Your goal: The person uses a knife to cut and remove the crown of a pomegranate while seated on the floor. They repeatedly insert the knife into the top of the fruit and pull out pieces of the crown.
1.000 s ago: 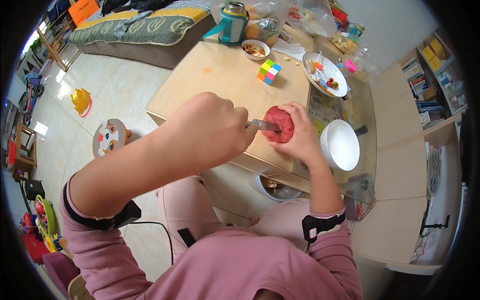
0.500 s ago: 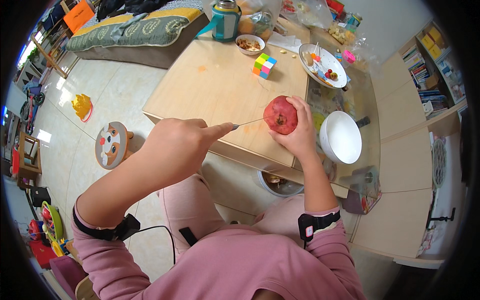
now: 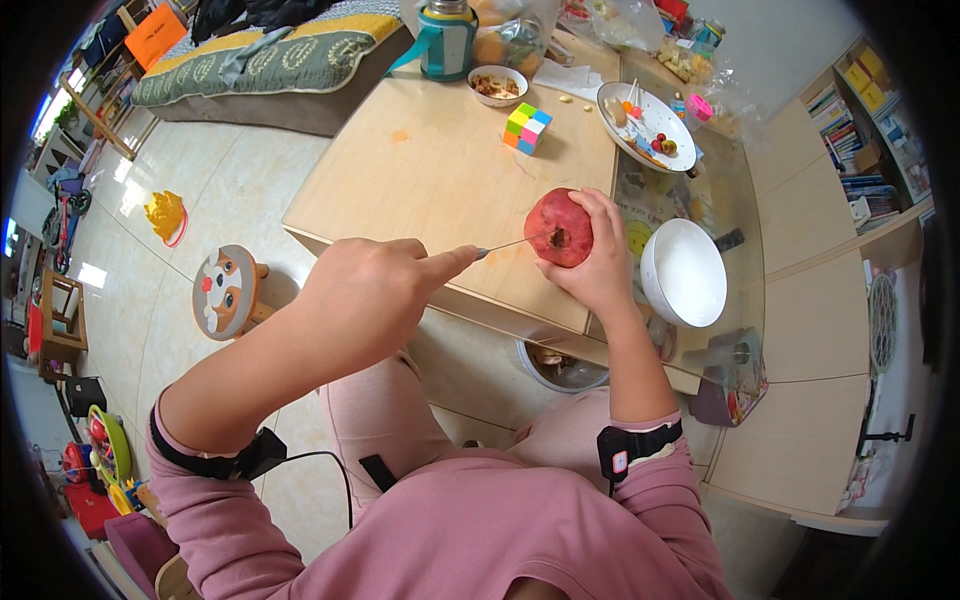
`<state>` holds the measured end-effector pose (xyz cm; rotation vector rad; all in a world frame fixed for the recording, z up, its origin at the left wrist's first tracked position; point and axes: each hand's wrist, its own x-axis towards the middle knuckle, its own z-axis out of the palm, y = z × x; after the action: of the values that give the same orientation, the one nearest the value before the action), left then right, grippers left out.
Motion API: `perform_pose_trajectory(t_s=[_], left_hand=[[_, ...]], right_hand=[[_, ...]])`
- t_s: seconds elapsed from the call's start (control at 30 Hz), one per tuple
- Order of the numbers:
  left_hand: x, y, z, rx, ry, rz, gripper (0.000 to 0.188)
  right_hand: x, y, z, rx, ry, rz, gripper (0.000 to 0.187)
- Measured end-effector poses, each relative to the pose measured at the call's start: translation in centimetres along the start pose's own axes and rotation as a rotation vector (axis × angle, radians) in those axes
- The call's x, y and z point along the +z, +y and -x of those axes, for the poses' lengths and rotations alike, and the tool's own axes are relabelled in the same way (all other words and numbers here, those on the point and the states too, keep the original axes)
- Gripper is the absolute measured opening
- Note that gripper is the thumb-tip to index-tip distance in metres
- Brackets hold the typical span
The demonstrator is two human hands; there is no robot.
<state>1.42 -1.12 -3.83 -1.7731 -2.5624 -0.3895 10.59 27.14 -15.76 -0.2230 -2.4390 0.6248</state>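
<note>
My left hand (image 3: pixel 385 285) is closed around the handle of a thin knife (image 3: pixel 497 247), its index finger stretched along the top. The blade points right, and its tip meets the side of a red pomegranate (image 3: pixel 550 218). Curled round the fruit's right side, my right hand (image 3: pixel 598 245) holds it above the wooden table (image 3: pixel 400 180). The dark crown end of the pomegranate faces me. Just right of my right hand stands a white bowl (image 3: pixel 684 272). A small colourful puzzle cube (image 3: pixel 527 129) sits beyond the fruit.
Farther back are a small bowl of brown scraps (image 3: pixel 497 86), a teal flask (image 3: pixel 446 45) and a white plate (image 3: pixel 640 120) with small fruit. Below the table edge stands a waste bin (image 3: pixel 560 366). A dog-face stool (image 3: pixel 222 292) is on the floor at left.
My left hand has moved slightly right with the knife, so less blade shows between it and the pomegranate. The fruit's crown looks darker and a little wider. My right hand keeps its hold.
</note>
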Motion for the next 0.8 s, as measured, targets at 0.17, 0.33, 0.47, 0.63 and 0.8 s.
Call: perform_pose_trajectory(t_s=[0.17, 0.33, 0.47, 0.63, 0.8], left_hand=[[-0.37, 0.24, -0.10, -0.011, -0.046, -0.007, 0.058], [-0.70, 0.61, -0.03, 0.002, -0.043, -0.044, 0.059], [-0.67, 0.78, 0.08, -0.018, -0.036, -0.068, 0.059], [-0.34, 0.63, 0.15, -0.007, -0.031, -0.041, 0.058], [-0.14, 0.52, 0.15, 0.008, -0.018, -0.035, 0.058]], right_hand=[[0.10, 0.20, -0.03, -0.002, -0.009, 0.017, 0.088], [0.14, 0.34, -0.13, 0.003, -0.015, 0.015, 0.087], [0.14, 0.22, -0.04, 0.010, -0.012, 0.025, 0.087], [0.18, 0.19, -0.07, 0.020, -0.009, 0.017, 0.086], [0.20, 0.20, -0.08, 0.023, -0.007, 0.016, 0.086]])
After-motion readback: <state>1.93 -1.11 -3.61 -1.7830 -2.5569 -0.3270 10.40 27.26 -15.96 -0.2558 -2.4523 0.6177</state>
